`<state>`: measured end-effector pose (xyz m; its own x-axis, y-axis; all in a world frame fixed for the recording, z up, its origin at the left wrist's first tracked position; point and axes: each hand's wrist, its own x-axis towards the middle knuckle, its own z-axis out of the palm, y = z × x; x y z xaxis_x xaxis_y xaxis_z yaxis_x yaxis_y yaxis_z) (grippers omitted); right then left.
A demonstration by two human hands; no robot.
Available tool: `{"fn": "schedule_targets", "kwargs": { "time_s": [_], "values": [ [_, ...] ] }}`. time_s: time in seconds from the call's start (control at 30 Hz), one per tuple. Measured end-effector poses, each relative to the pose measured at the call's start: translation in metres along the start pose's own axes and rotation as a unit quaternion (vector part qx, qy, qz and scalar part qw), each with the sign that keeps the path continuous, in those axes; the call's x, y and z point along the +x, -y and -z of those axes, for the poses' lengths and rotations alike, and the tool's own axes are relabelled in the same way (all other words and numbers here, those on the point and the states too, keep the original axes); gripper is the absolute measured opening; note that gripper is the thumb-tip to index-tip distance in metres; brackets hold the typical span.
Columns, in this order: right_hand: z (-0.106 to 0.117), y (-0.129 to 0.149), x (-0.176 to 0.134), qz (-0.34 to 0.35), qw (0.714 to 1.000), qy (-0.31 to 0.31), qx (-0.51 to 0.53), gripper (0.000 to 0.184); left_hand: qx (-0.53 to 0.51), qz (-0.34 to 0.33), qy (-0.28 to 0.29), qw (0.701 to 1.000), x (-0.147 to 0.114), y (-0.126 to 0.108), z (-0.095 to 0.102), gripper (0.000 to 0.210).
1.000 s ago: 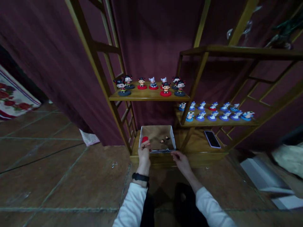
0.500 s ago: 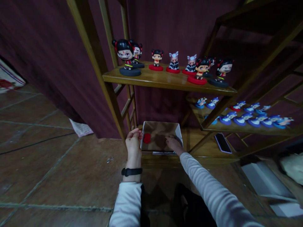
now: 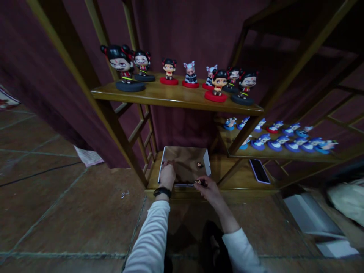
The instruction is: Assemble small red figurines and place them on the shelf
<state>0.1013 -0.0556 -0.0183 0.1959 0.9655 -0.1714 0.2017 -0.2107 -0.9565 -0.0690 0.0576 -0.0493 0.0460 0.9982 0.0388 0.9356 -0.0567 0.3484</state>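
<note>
Figurine piece (image 3: 200, 182) one is pinched by the right hand (image 3: 211, 190) at the box's (image 3: 207, 163) front edge; a second piece (image 3: 199, 165) lies inside. Whether the left hand's (image 3: 168, 175) fingers grasp anything, I cannot tell. Eight figurines (image 3: 169, 69) stand above.

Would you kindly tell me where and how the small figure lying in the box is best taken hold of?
Probably pinch the small figure across its two sides, coming straight down from above. It lies low on the bottom of the open-topped box, close to the right wall, which would hinder a sideways approach. Its finer shape is too small to make out.
</note>
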Motion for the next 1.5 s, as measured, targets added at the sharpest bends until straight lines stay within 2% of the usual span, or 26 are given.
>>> {"fn": "schedule_targets", "kwargs": {
  "time_s": [0.13, 0.23, 0.33, 0.43, 0.53, 0.57, 0.6, 0.63, 0.67, 0.7, 0.73, 0.77, 0.83, 0.87, 0.97, 1.1, 1.23, 1.43, 1.5],
  "values": [
    [0.003, 0.007, -0.017, -0.052, 0.991, 0.033, 0.117, 0.036, 0.076, 0.010, -0.010, 0.997, -0.001, -0.003, -0.012, 0.036],
    [0.007, 0.014, -0.015, -0.045, 0.980, 0.058, 0.185, 0.039, 0.109, 0.012, -0.036, 0.993, -0.001, -0.005, -0.015, 0.034],
    [0.013, 0.017, -0.012, -0.032, 0.971, 0.053, 0.232, 0.040, 0.114, 0.008, -0.051, 0.992, -0.002, -0.009, -0.010, 0.032],
    [0.017, 0.016, -0.010, -0.019, 0.970, 0.039, 0.238, 0.039, 0.057, 0.014, -0.040, 0.997, -0.006, -0.016, 0.004, 0.024],
    [0.019, 0.016, -0.008, 0.016, 0.983, 0.015, 0.184, 0.036, -0.122, 0.069, -0.033, 0.990, -0.018, -0.031, 0.021, 0.018],
    [0.020, 0.016, -0.008, 0.038, 0.988, -0.003, 0.148, 0.034, -0.217, 0.096, -0.034, 0.971, -0.025, -0.036, 0.025, 0.015],
    [0.020, 0.016, -0.008, 0.064, 0.992, -0.027, 0.106, 0.032, -0.326, 0.120, -0.026, 0.938, -0.034, -0.041, 0.027, 0.012],
    [0.020, 0.016, -0.009, 0.092, 0.992, -0.052, 0.062, 0.031, -0.443, 0.153, -0.018, 0.883, -0.045, -0.046, 0.028, 0.009],
    [0.020, 0.017, -0.010, 0.119, 0.990, -0.073, 0.022, 0.030, -0.555, 0.185, -0.010, 0.811, -0.058, -0.049, 0.027, 0.009],
    [0.019, 0.017, -0.012, 0.142, 0.986, -0.090, -0.009, 0.030, -0.644, 0.207, 0.022, 0.736, -0.071, -0.051, 0.026, 0.012],
    [0.018, 0.016, -0.014, 0.158, 0.982, -0.099, -0.027, 0.030, -0.700, 0.230, 0.054, 0.674, -0.083, -0.053, 0.024, 0.015],
    [0.017, 0.016, -0.015, 0.168, 0.980, -0.099, -0.034, 0.030, -0.734, 0.254, 0.079, 0.625, -0.094, -0.054, 0.022, 0.017],
    [0.013, 0.013, -0.019, 0.171, 0.982, -0.080, -0.023, 0.031, -0.773, 0.282, 0.100, 0.559, -0.108, -0.054, 0.020, 0.017],
    [0.011, 0.011, -0.020, 0.167, 0.984, -0.066, -0.014, 0.031, -0.785, 0.281, 0.096, 0.544, -0.111, -0.055, 0.021, 0.017],
    [0.002, 0.005, -0.021, 0.150, 0.988, -0.034, -0.009, 0.034, -0.802, 0.256, 0.073, 0.535, -0.110, -0.056, 0.027, 0.018],
    [-0.009, 0.002, -0.017, 0.174, 0.981, -0.056, -0.058, 0.034, -0.805, 0.242, 0.049, 0.539, -0.105, -0.055, 0.034, 0.022],
    [-0.018, 0.003, -0.013, 0.199, 0.972, -0.067, -0.103, 0.032, -0.804, 0.238, 0.050, 0.542, -0.106, -0.049, 0.035, 0.024],
    [-0.018, 0.003, -0.010, 0.215, 0.964, -0.057, -0.149, 0.030, -0.805, 0.213, 0.037, 0.552, -0.101, -0.047, 0.032, 0.024],
    [-0.016, 0.004, -0.011, 0.215, 0.961, -0.057, -0.165, 0.029, -0.797, 0.208, 0.037, 0.567, -0.098, -0.048, 0.029, 0.022]
  ]
}}
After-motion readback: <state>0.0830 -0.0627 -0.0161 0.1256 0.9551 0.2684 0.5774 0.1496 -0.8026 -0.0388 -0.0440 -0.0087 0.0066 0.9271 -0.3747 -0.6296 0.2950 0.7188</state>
